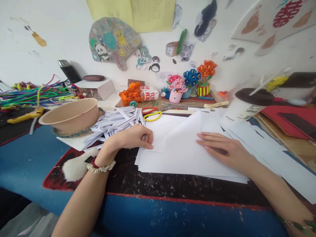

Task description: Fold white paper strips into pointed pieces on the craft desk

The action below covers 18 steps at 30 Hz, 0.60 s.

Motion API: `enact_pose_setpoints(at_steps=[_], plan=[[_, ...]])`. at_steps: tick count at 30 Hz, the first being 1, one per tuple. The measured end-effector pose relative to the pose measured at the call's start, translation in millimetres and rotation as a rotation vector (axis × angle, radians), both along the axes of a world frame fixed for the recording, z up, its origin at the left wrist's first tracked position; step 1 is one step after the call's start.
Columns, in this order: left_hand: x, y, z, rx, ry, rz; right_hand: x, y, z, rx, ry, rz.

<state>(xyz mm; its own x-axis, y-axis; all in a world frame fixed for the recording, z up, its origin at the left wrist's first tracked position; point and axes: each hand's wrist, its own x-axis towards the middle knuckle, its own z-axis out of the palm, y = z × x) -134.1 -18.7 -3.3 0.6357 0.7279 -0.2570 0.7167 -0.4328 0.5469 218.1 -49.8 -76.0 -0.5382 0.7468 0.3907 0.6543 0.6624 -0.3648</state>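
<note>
White paper sheets [182, 161] lie in a loose stack on a dark mat [148, 182] with a red edge. The top sheet is partly lifted and bent over toward the back. My left hand [138, 136] has its fingers curled, thumb against forefinger, pinching the left edge of the paper. My right hand [222, 148] rests on the right part of the sheet, fingers stretched out and slightly apart. Just behind my left hand are a heap of folded paper strips [116, 123] and yellow-and-red handled scissors [152, 115].
A beige bowl [71, 115] and a white fluffy object [76, 166] are at the left. Behind the paper stand flower pots [203, 90] and orange flowers [132, 93]. A lidded cup [247, 107] is at the right, near more sheets [276, 158] and a red folder [286, 121].
</note>
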Motion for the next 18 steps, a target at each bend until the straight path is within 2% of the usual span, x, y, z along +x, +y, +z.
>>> enact_pose_setpoints(at_steps=[18], plan=[[-13.1, 3.1, -0.6, 0.022, 0.048, -0.036, -1.0, -0.2, 1.9, 0.010, -0.003, -0.003]])
